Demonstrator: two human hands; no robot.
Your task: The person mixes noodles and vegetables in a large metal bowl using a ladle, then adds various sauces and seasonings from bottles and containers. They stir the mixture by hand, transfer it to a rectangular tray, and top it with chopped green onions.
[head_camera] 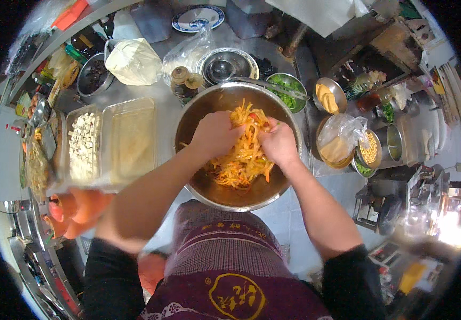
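Note:
A large stainless steel mixing bowl (pixel 202 202) stands at the counter's edge before me. Inside it lies a heap of shredded orange-yellow vegetables (pixel 236 176) with bits of red. My left hand (pixel 216 134) and my right hand (pixel 279 142) are both within the bowl, raising a clump of the shreds between them. The fingers of both hands are partly hidden by the strands. Directly behind the bowl's far rim, metal tongs (pixel 270 85) lie across a bowl of chopped green herbs (pixel 288 90).
Left are a tray of white cubes (pixel 83 144), a lidded plastic container (pixel 128 140) and a white bagged block (pixel 133 62). A glass jar (pixel 182 84) and nested bowls (pixel 227 66) stand behind. Right are a bowl of yellow blocks (pixel 327 98) and a bagged bowl (pixel 337 140).

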